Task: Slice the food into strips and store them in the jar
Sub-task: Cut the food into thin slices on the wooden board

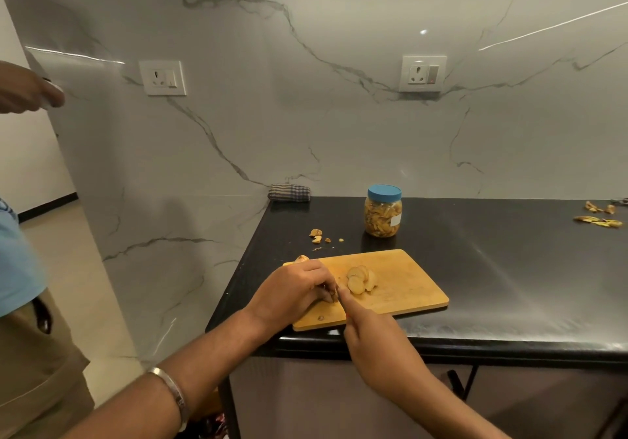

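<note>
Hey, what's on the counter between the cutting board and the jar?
Head view: only bare black counter between the cutting board and the jar; small food scraps lie off to the left.

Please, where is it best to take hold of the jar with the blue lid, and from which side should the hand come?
Probably grip the jar around its clear round body, just under the blue lid. It stands upright with open counter around it. Come from the front, over the cutting board, since the wall is close behind it.
</note>
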